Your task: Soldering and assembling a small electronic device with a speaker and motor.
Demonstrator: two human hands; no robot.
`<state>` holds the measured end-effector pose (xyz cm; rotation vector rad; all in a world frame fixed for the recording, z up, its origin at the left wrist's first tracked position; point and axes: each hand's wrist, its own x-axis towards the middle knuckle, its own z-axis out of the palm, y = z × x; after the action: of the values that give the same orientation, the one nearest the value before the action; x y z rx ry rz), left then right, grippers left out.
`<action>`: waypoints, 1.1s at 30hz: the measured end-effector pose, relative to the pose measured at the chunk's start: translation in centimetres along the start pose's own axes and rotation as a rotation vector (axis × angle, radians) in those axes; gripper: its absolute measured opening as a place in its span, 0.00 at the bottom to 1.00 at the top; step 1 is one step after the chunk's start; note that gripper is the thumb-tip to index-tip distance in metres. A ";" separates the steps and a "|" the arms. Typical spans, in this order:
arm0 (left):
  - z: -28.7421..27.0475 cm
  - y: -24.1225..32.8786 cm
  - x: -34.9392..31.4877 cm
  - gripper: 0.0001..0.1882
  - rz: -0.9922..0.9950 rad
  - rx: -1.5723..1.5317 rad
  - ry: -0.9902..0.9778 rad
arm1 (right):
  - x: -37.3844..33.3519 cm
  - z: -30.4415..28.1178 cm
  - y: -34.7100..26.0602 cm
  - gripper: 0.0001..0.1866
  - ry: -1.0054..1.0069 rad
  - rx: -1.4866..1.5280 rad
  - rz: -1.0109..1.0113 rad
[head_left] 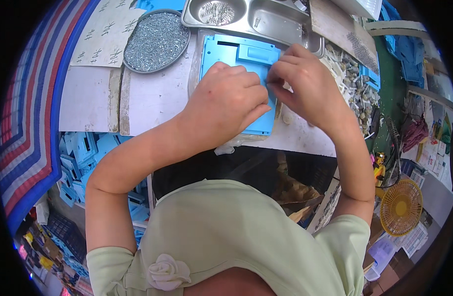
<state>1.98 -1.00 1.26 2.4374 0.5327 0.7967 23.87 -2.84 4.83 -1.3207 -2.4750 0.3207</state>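
A light blue plastic panel (217, 55) with slots and a raised rectangular block lies on the white worktop, on a piece of clear plastic. Over its left and middle part is my left hand (229, 101), fingers curled in; whatever they hold is hidden. My right hand (305, 84) bends over the panel's right edge, thumb and fingertips pinched close together. Anything between those fingertips is too small or too covered to make out. The two hands are close but apart.
Beyond the panel stand a round grey tray (154, 72) of small screws and a steel compartment tray (273, 20) with small metal parts. Loose white plastic pieces (346, 74) heap at the right, beside a board (335, 20). Blue panels (81, 153) pile below left; a yellow fan (401, 207) stands right.
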 end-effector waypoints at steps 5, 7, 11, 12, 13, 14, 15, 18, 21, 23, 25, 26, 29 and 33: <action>1.2 0.0 -0.2 0.08 0.131 0.168 0.007 | 0.0 -0.1 0.7 0.05 0.015 0.060 -0.025; 1.1 -0.1 -0.4 0.08 0.184 0.241 -0.026 | -0.2 -0.2 0.6 0.06 0.032 0.058 0.000; 1.4 -0.1 -1.1 0.09 0.206 0.285 0.030 | -0.6 -0.6 0.2 0.07 0.041 0.039 0.053; 1.4 -0.1 -1.1 0.09 0.199 0.285 0.030 | -0.7 -0.6 0.2 0.08 0.041 0.034 0.060; 1.5 -0.1 -1.1 0.09 0.193 0.286 0.033 | -0.7 -0.8 0.2 0.08 0.044 0.035 0.068; 1.6 0.0 -1.1 0.09 0.200 0.278 0.031 | -0.7 -0.9 0.2 0.08 0.047 0.036 0.077; 1.8 0.0 -1.1 0.09 0.207 0.271 0.030 | -0.8 -1.0 0.1 0.08 0.050 0.037 0.085; 1.6 0.2 -1.2 0.08 0.198 0.278 0.037 | -0.6 -1.3 0.0 0.09 0.072 0.030 0.072; 1.6 0.1 -1.2 0.08 0.180 0.284 0.044 | -0.7 -1.5 -0.2 0.09 0.072 0.027 0.080; 1.4 0.2 -1.2 0.07 0.157 0.288 0.040 | -0.7 -1.6 -0.4 0.09 0.078 0.022 0.080; 1.4 0.4 -1.1 0.08 0.129 0.281 0.030 | -0.7 -1.7 -0.7 0.09 0.081 0.012 0.082; 1.4 0.5 -1.1 0.08 0.123 0.279 0.026 | -0.8 -1.8 -0.8 0.09 0.081 0.005 0.084; 1.4 0.5 -1.2 0.08 0.108 0.253 0.020 | -1.2 -2.3 -1.1 0.09 0.075 0.000 0.112; -0.2 1.1 -1.9 0.10 0.025 0.187 0.064 | -2.0 -3.0 -1.2 0.08 0.079 0.016 0.154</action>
<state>0.66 -2.71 1.27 2.6004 0.6272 0.8725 25.15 -5.03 7.63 -1.4917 -2.3069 0.3173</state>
